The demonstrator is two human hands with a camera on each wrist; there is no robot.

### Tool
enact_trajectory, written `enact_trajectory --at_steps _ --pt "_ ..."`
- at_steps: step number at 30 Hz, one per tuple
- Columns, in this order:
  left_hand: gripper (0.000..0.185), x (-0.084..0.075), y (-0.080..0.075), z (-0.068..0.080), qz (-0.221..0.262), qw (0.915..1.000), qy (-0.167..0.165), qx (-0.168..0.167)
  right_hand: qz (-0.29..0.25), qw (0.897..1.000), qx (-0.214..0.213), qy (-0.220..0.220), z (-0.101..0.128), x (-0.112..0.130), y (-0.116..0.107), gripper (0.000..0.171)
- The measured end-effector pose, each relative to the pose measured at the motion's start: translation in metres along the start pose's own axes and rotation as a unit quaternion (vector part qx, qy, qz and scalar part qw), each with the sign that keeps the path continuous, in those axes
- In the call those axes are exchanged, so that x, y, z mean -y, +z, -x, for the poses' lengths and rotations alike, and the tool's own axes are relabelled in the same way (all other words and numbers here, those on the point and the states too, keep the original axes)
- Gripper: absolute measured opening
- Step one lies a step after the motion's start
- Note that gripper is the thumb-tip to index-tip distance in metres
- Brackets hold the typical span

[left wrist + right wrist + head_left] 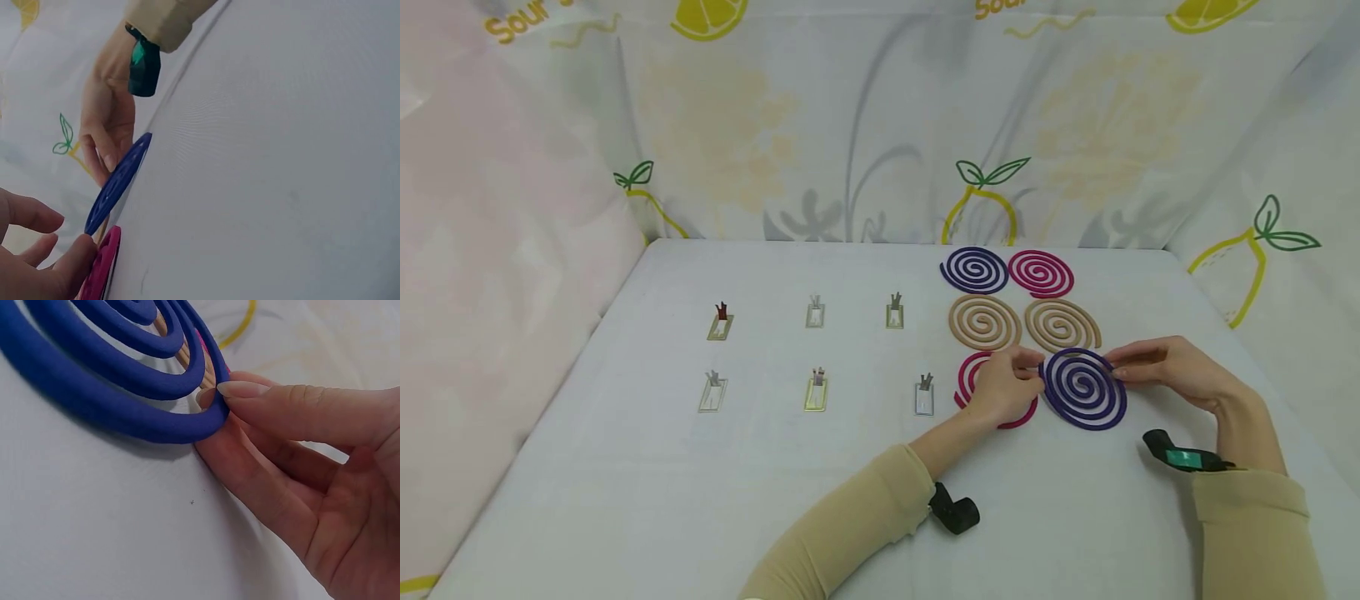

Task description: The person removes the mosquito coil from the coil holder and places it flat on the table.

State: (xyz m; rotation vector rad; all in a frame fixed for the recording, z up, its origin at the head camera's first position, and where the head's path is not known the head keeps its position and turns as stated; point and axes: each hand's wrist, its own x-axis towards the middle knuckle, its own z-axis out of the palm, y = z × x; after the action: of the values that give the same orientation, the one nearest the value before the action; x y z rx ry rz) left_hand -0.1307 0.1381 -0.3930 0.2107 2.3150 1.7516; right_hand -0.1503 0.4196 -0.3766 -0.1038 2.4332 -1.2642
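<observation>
My right hand [1172, 371] pinches the outer edge of a dark blue mosquito coil [1084, 390] between thumb and fingers, as the right wrist view shows close up. That coil tilts, its near side close over the white table. At its left edge is my left hand [1003, 387], the thumb tip right at the rim and the other fingers spread apart from it in the left wrist view. Under the left hand a pink coil [958, 398] lies partly covered. Behind the held coil lie two tan coils [985, 322], then another blue coil [974, 270] and another pink coil [1041, 273].
Small metal coil stands with raised prongs form two rows on the left: a back row with a gold-coloured stand [720, 325] and a front row ending in a silver one [924, 398]. A lemon-print cloth [880, 125] hangs behind the table [662, 500].
</observation>
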Motion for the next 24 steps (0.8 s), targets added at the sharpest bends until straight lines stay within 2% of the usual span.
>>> enact_trajectory --at_steps 8,16,24 --pt "0.026 -0.005 -0.003 0.001 -0.003 0.9988 -0.040 0.027 0.037 0.999 0.000 0.007 0.002 0.006 -0.002 0.045" --pt "0.028 -0.009 -0.007 0.004 -0.014 0.9964 -0.061 0.057 0.027 0.999 0.005 0.020 0.003 0.007 -0.003 0.050" --pt "0.033 -0.012 -0.007 0.006 0.007 0.9937 -0.069 0.088 0.047 0.999 -0.001 0.021 0.001 0.007 -0.003 0.054"
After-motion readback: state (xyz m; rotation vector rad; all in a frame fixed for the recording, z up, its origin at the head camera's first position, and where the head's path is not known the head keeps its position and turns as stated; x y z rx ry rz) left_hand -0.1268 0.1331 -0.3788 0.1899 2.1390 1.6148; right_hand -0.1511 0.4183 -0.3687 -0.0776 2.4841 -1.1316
